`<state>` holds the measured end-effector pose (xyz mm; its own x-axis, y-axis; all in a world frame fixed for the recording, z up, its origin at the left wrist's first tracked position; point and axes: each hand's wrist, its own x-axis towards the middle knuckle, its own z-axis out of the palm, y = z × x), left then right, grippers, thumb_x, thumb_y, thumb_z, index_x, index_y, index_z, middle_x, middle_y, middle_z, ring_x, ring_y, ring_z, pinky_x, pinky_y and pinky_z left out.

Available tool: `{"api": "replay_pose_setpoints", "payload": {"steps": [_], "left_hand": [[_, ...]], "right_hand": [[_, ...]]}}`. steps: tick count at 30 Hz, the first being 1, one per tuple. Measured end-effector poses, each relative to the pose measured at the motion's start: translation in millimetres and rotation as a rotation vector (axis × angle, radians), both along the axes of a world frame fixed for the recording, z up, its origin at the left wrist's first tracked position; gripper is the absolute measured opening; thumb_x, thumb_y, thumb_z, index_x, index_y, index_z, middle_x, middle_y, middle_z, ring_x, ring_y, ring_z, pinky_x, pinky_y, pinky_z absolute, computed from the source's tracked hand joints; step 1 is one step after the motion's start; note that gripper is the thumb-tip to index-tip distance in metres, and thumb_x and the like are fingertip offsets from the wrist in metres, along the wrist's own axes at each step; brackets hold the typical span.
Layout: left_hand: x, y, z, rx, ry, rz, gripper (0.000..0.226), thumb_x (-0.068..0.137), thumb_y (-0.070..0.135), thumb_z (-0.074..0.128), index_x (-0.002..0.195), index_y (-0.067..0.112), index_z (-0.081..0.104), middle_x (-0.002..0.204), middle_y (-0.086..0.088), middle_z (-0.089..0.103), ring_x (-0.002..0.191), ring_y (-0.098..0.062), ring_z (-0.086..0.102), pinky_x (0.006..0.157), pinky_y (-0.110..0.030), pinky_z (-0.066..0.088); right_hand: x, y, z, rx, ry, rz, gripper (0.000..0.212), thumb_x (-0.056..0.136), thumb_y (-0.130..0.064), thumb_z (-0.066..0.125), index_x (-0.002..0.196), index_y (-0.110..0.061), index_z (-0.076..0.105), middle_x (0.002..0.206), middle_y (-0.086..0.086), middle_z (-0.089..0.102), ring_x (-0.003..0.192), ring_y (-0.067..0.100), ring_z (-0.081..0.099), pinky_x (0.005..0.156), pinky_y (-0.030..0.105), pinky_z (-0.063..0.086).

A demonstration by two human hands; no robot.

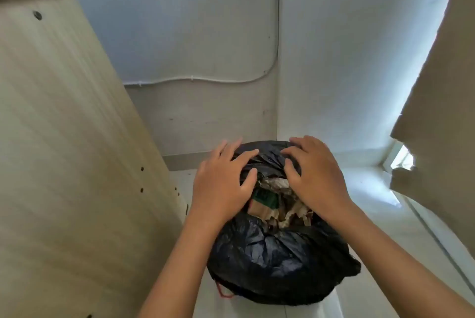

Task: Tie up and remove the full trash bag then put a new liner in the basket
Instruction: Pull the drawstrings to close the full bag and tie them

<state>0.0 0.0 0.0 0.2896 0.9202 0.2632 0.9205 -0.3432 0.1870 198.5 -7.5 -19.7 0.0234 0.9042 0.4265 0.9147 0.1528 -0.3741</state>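
A pale wooden cabinet side [64, 150] stands close on the left. The left hand [221, 184] and right hand [316, 178], fingers spread, press on the black trash bag [277, 258], open over paper scraps [280, 202], in the wall corner. A torn cardboard sheet [442, 117] leans at right.

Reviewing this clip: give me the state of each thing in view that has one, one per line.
trash bag: mouth open, not yet tied, sitting in the basket.
trash: paper and cardboard showing at the bag's mouth.
red drawstring: hanging loose at the bag's near edge.
left hand: fingers spread, resting on the bag's far rim.
right hand: fingers bent, resting on the bag's far rim.
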Motion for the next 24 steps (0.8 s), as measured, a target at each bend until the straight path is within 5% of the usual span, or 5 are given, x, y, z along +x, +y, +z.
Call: {"api": "replay_pose_setpoints", "payload": {"steps": [6,11,16,20,24], "left_hand": [[-19.9,16.0,-24.4,-0.173,-0.063,0.167,0.043,0.104,0.042,0.043,0.145,0.053,0.044,0.169,0.008,0.013,0.155,-0.024,0.013,0.117,-0.050,0.032],[-11.0,3.5,-48.1,-0.110,-0.107,0.357,0.053,0.102,0.013,0.044,0.142,0.049,0.051,0.156,-0.005,0.042,0.127,-0.031,0.051,0.094,-0.045,0.051],[-22.5,3.9,-71.5,0.011,-0.095,0.403,0.059,0.100,0.012,0.051,0.155,0.029,0.036,0.139,-0.001,0.056,0.117,-0.026,0.049,0.093,-0.036,0.047],[-25.5,0.4,-72.6,0.100,-0.104,0.385,0.047,0.103,0.012,0.049,0.146,0.029,0.053,0.122,0.001,0.065,0.107,-0.022,0.049,0.083,-0.031,0.045],[-23.9,-4.3,-74.3,0.229,-0.112,0.338,0.045,0.097,0.005,0.057,0.130,0.034,0.068,0.102,0.006,0.063,0.095,-0.020,0.047,0.073,-0.030,0.033]], "right_hand": [[29.1,14.1,-32.8,-0.262,0.133,-0.040,0.041,0.102,-0.013,0.042,0.141,-0.014,0.053,0.155,0.006,0.039,0.143,0.025,0.031,0.117,0.036,0.027],[38.8,-2.2,-56.9,-0.305,-0.037,-0.042,0.057,0.097,0.001,0.046,0.150,-0.020,0.041,0.158,0.009,0.033,0.146,0.028,0.026,0.117,0.040,0.031],[38.5,-3.2,-60.5,-0.187,-0.047,-0.184,0.066,0.089,0.011,0.046,0.149,-0.016,0.041,0.142,0.005,0.051,0.125,0.029,0.037,0.093,0.038,0.048],[32.9,-8.4,-54.6,-0.140,-0.094,-0.208,0.055,0.088,0.008,0.049,0.138,-0.013,0.051,0.118,0.006,0.061,0.111,0.027,0.040,0.077,0.033,0.046],[31.7,-8.7,-52.4,-0.173,-0.205,-0.125,0.047,0.092,-0.021,0.051,0.139,-0.016,0.053,0.125,0.005,0.057,0.117,0.026,0.042,0.094,0.036,0.043]]}}
